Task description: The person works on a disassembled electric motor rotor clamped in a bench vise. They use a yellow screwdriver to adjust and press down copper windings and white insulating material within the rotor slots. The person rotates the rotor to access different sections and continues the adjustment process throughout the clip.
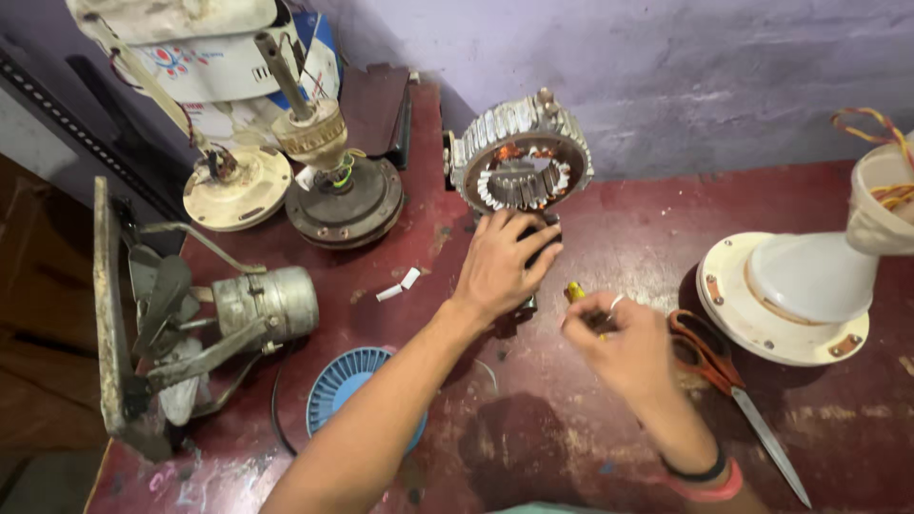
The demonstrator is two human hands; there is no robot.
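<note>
1. Nearest the viewer, two bare forearms reach up over a worn dark-red table [571, 447]. The right wrist wears a black band and a pink one.
2. The right hand [619, 343] has its fingers curled together, pinching a small yellow-tipped tool [575, 291]. Just to its right lie orange-handled scissors [709, 366], blade pointing toward the viewer.
3. The left hand [500, 266] rests fingers-down, slightly spread, on a small black object [543, 249]; whether it grips or only steadies it I cannot tell.
4. Just beyond the left fingertips a motor stator [522, 157] stands on edge against the wall: a ring of stacked metal plates with copper windings inside. It looks heavy and rigid, with thin, easily damaged winding wires, so the outer metal rim seems the safe place to grip.
5. Left side: a blue fan grille [347, 381], a grey fan motor [271, 303] with blades, and further back two round motor housings.
6. Far right: a white fan base [790, 295].
</note>
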